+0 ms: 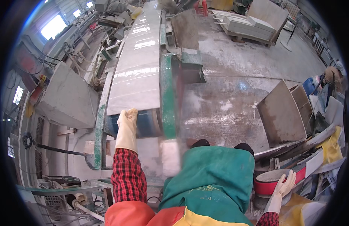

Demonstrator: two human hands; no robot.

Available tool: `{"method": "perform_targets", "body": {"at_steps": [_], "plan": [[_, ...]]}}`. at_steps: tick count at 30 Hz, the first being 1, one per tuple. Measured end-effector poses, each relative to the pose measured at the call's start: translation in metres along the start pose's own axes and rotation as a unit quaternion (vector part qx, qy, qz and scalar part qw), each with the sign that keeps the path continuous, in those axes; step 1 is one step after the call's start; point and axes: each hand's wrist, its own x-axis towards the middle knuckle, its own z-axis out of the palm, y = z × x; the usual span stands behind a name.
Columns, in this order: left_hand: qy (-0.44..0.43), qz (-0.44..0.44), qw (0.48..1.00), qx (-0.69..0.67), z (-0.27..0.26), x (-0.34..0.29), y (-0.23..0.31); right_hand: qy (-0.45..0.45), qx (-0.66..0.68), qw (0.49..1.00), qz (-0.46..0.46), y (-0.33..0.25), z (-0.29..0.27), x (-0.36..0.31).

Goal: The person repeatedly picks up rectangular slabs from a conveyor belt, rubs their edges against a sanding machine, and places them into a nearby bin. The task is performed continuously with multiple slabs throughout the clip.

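My left hand [127,126], in a cream rubber glove, reaches forward to the near end of a conveyor. Its fingers are curled at the front edge of a pale, glossy slab [135,92], which lies on the belt behind other similar slabs. Beneath that edge shows the dark blue conveyor belt [149,124], bending down over the end. Far to the right, my right hand [283,186], gloved the same way, lies with fingers stretched out against the side of a round grey container with a red band [263,188].
A green conveyor rail [168,94] runs along the line's right side. Brown boards [282,113] lean at the right, near a yellow cloth [331,147]. Stacked pale slabs [246,26] sit on a pallet farther back. A large grey block-shaped housing [71,98] stands left.
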Motion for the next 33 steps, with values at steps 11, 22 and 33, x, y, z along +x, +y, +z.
{"method": "perform_targets", "body": {"at_steps": [11, 22, 33], "plan": [[-0.185, 0.231, 0.915, 0.273, 0.033, -0.088, -0.049, 0.073, -0.1, 0.991, 0.043, 0.055, 0.019, 0.067], [-0.361, 0.507, 0.382, 0.683, 0.053, -0.124, -0.12, 0.005, -0.168, 0.972, 0.165, 0.082, 0.049, 0.116], [-0.349, 0.499, 0.377, 0.697, 0.067, -0.149, -0.128, 0.02, -0.039, 0.978, 0.205, 0.133, 0.082, 0.117]]}}
